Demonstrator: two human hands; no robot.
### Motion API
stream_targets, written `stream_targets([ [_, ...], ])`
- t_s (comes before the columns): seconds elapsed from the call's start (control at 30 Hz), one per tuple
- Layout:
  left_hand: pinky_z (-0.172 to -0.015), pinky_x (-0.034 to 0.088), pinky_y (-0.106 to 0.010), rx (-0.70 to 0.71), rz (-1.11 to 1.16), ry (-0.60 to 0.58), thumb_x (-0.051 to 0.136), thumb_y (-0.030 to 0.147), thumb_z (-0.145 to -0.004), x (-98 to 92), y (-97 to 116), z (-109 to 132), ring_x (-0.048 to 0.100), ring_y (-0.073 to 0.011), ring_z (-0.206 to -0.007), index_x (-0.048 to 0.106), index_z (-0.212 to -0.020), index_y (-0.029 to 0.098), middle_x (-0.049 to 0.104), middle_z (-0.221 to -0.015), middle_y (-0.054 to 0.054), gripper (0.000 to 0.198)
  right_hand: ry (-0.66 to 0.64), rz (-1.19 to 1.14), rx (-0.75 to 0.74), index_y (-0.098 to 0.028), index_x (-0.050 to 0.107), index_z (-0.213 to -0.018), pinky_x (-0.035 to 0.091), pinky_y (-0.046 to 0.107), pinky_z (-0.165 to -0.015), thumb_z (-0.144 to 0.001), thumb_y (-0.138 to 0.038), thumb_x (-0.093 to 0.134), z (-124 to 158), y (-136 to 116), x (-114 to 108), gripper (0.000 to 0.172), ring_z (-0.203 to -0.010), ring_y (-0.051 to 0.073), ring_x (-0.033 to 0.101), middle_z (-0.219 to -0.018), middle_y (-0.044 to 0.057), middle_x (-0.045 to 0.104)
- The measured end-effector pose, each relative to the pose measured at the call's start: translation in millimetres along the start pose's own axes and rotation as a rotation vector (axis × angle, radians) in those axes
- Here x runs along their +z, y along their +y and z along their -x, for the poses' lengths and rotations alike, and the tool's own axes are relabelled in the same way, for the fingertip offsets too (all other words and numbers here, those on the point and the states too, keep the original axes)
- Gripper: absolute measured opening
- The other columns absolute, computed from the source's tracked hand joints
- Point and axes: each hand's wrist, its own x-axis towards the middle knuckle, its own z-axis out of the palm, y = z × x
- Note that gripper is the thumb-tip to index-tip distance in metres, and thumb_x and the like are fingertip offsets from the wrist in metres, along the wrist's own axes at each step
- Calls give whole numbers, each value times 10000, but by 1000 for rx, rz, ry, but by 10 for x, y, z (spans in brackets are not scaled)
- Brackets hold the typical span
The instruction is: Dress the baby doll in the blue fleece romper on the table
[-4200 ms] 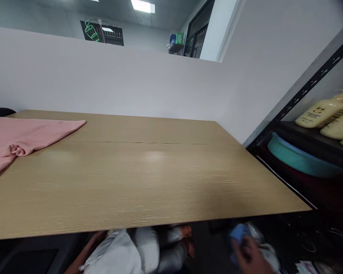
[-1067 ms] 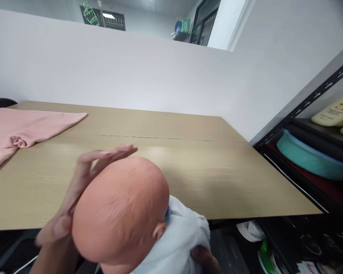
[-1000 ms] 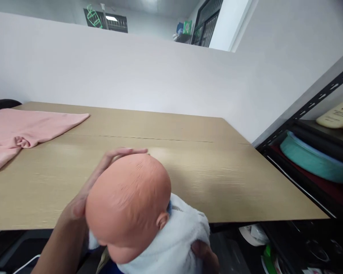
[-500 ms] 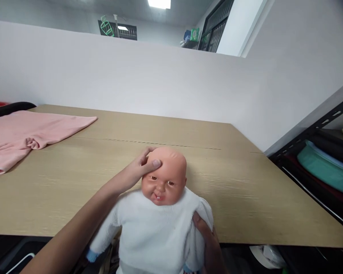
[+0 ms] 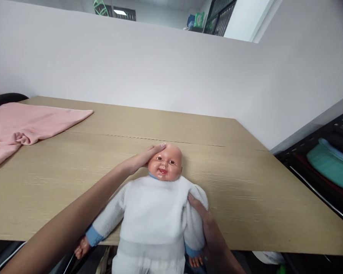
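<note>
A baby doll [image 5: 154, 213] in a white fleecy outfit with blue cuffs lies face up at the table's near edge, its lower body out over that edge. My left hand [image 5: 150, 154] cups the side of the doll's bald head, thumb on the forehead; the other fingers are mostly hidden behind the head. On the other side, my right hand [image 5: 201, 211] grips the doll's upper arm, the thumb pressing into the white sleeve. The fingers of that hand are out of sight behind the arm. Both doll hands hang below the blue cuffs.
The wooden table [image 5: 246, 198] reaches back to a white partition wall [image 5: 117, 64]. A pink garment [image 5: 40, 121] lies spread at the left, with a black curved object [image 5: 8, 99] behind it. To the right stands a black shelf rack [image 5: 311, 194] holding folded green cloth [image 5: 331, 163].
The doll has moved away from me and lies further back onto the table, its head lower. Both hands have gone along with it. My view has tilted downward a little.
</note>
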Motion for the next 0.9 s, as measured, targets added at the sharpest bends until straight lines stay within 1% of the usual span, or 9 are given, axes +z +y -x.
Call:
stream_targets([
  [0.13,-1097,568,-429,-32,42,-25,643,870,-856,-59,-25,-246,704,-394,-1353,755,-1356,237,814,-1345,-102,814,-103,7,102,-178,758,-1360,620,487,-1089,-818,-559,899,-215,-123,26,677,-1189,365,796,-1189,107,862],
  [0.23,-1135,557,-416,-30,87,-83,628,874,-869,-135,-49,-413,706,-390,-1355,799,-1276,203,827,-1304,-128,803,-125,145,90,-197,793,-1301,605,482,-1113,-832,-619,868,-389,-256,32,635,-1175,359,799,-1164,94,868],
  [0.33,-1181,539,-416,-2,154,-154,628,863,-885,-220,-71,-559,698,-380,-1370,813,-1238,189,825,-1307,-133,783,-172,362,-12,-225,809,-1279,535,516,-1195,-808,-668,865,-584,-407,10,648,-1273,378,751,-1235,96,851],
  [0.43,-1224,507,-389,16,172,-173,634,845,-900,-291,-56,-686,686,-356,-1394,821,-1220,199,817,-1335,-118,745,-244,662,-223,-255,810,-1279,457,541,-1253,-869,-691,793,-779,-576,-14,598,-1357,391,692,-1285,91,832],
  [0.5,-1225,509,-385,3,176,-185,632,848,-898,-327,-21,-775,693,-357,-1383,829,-1192,193,817,-1333,-122,745,-285,889,-311,-262,827,-1222,496,547,-1199,-932,-692,709,-900,-696,-17,533,-1281,401,724,-1208,79,851],
  [0.63,-1212,529,-409,-6,215,-202,621,862,-891,-376,65,-980,714,-367,-1352,827,-1163,171,822,-1311,-142,771,-322,1169,-324,-266,841,-1101,598,508,-972,-987,-684,604,-1093,-905,-9,493,-1087,405,778,-1099,57,865],
  [0.77,-1214,530,-415,11,216,-202,601,869,-898,-389,155,-1146,729,-365,-1328,823,-1146,162,825,-1297,-153,781,-311,1223,-377,-287,831,-1187,597,489,-965,-967,-603,674,-1144,-1032,-46,416,-1083,391,777,-1172,56,859],
  [0.83,-1200,543,-419,10,194,-208,579,870,-913,-384,201,-1206,744,-365,-1302,820,-1139,162,832,-1278,-152,781,-312,1219,-384,-290,810,-1282,591,492,-1012,-930,-570,732,-1127,-1089,-101,457,-1147,398,768,-1266,66,840],
  [0.9,-1187,554,-424,14,172,-195,562,864,-926,-380,239,-1270,748,-365,-1293,819,-1131,166,841,-1256,-144,772,-322,1241,-375,-298,759,-1398,571,497,-1069,-902,-557,767,-1113,-1157,-184,560,-1243,410,740,-1372,73,802],
])
